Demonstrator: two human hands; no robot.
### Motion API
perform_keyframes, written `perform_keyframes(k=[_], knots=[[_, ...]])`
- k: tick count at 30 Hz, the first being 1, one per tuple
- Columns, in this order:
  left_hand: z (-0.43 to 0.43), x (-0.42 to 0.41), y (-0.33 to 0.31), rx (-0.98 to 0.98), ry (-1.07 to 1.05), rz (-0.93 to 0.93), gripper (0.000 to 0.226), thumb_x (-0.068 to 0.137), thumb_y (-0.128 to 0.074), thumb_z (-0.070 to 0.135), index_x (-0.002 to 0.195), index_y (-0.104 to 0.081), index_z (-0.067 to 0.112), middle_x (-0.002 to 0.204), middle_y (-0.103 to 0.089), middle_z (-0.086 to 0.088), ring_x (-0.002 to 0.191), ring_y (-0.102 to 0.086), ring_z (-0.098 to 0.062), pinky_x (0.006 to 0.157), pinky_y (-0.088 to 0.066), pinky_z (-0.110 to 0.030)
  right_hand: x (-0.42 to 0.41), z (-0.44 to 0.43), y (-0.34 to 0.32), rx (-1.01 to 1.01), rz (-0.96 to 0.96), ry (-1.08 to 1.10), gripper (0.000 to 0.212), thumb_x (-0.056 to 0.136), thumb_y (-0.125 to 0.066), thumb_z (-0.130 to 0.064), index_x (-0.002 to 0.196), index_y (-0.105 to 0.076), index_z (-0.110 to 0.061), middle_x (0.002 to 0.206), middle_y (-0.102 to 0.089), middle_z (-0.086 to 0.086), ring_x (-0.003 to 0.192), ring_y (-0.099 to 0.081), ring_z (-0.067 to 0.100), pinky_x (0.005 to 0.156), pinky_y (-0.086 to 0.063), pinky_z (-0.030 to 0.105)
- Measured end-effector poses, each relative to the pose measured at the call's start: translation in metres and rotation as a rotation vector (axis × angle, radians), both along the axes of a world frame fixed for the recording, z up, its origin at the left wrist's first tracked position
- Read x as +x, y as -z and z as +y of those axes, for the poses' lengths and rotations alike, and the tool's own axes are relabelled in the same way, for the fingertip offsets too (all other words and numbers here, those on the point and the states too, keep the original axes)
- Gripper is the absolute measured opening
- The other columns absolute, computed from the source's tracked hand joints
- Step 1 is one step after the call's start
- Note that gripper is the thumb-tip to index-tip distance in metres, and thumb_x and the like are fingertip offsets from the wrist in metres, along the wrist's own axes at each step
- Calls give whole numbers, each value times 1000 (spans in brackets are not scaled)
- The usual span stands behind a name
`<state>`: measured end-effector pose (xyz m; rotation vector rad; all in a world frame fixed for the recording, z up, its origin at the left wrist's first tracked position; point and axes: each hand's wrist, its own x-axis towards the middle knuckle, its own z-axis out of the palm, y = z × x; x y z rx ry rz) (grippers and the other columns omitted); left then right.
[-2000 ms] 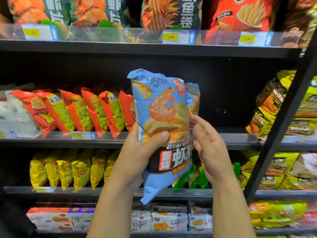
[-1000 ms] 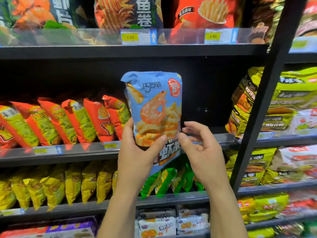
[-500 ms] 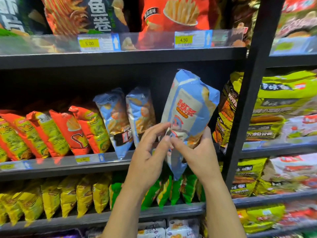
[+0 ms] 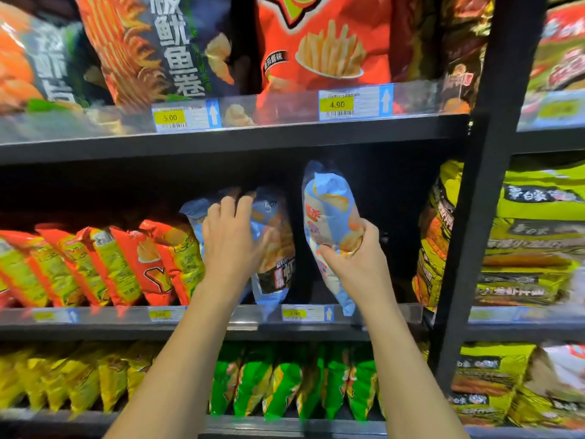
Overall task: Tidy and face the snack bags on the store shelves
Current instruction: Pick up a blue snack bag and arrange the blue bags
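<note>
My right hand [image 4: 357, 264] grips a light-blue shrimp-snack bag [image 4: 329, 210] by its lower half, holding it upright and edge-on at the middle shelf [image 4: 380, 315], its bottom tip at the shelf's front lip. My left hand [image 4: 231, 239] rests with spread fingers on the tops of two more blue shrimp bags [image 4: 275, 248] that stand leaning on the same shelf, just left of the held bag. A dark gap lies between the standing bags and the held one.
Red-and-yellow bags [image 4: 126, 264] lean in a row left of the blue ones. Large bags fill the top shelf [image 4: 285, 131]. Yellow bags [image 4: 63, 378] and green bags [image 4: 285, 381] line the shelf below. A black upright post [image 4: 474, 217] borders the bay, with yellow-green bags [image 4: 522, 236] beyond.
My left hand let go of the held bag and moved left onto the two standing blue bags. My right hand keeps the bag and has brought it down toward the shelf. The view moved closer.
</note>
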<state>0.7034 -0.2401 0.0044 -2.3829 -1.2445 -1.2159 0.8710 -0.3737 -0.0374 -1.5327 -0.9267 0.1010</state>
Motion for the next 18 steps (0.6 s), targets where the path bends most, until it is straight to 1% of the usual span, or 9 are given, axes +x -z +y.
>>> perform_keyframes(k=[2,4,5,6,8,10,14,16,18], knots=[[0,1,1,13,-33,10,61,89,-81,40,134,-56,8,119,-58,-14,109,-53,-38,93,-46,-50,5,16,-3,-48,-25,24,57,80,-85,-40,118,-44,-31,116,-65,-7,105,-65,14,86,-56,33],[-1,0,2,22,-68,11,59,89,-81,39,132,-57,7,115,-60,-14,107,-56,-39,90,-47,-50,6,31,-6,-96,-48,35,53,79,-84,-45,112,-46,-25,113,-64,-3,105,-65,20,88,-58,44],[-2,-1,2,22,-80,11,58,89,-81,40,132,-58,7,114,-61,-14,106,-57,-39,89,-47,-50,7,37,-7,-119,-62,37,54,80,-82,-46,113,-47,-22,114,-63,-1,107,-64,23,89,-57,47],[-1,-2,2,16,-90,11,58,90,-80,41,132,-57,8,114,-61,-13,107,-58,-38,89,-47,-50,6,42,-8,-152,-86,40,57,81,-81,-47,118,-48,-19,117,-62,2,110,-62,25,90,-57,48],[-1,-4,1,-14,-111,10,59,91,-77,45,134,-56,10,118,-60,-11,111,-57,-36,93,-46,-48,3,48,-5,-243,-141,46,66,84,-78,-47,132,-47,-13,122,-59,6,115,-58,29,92,-56,46],[-1,-5,1,-40,-129,8,61,93,-75,48,137,-53,12,123,-60,-10,117,-55,-34,98,-45,-47,0,50,5,-290,-157,39,72,85,-77,-47,138,-44,-10,123,-57,8,116,-56,30,91,-55,46],[-3,-4,1,-54,-143,13,62,93,-75,47,139,-52,12,126,-59,-10,120,-54,-34,100,-44,-46,-5,46,22,-321,-196,19,70,86,-77,-49,135,-41,-15,123,-51,5,115,-52,23,88,-58,45],[-5,-4,0,-64,-149,16,62,94,-74,48,139,-52,12,127,-59,-11,120,-54,-33,100,-45,-46,-5,46,21,-336,-208,9,68,86,-77,-49,132,-41,-15,124,-50,4,116,-50,23,90,-57,46],[-7,-3,-1,-77,-144,10,63,94,-74,48,140,-51,12,127,-59,-11,120,-55,-33,99,-46,-45,-4,44,17,-364,-220,-9,72,85,-76,-53,134,-39,-15,126,-49,5,119,-49,24,93,-56,46]])
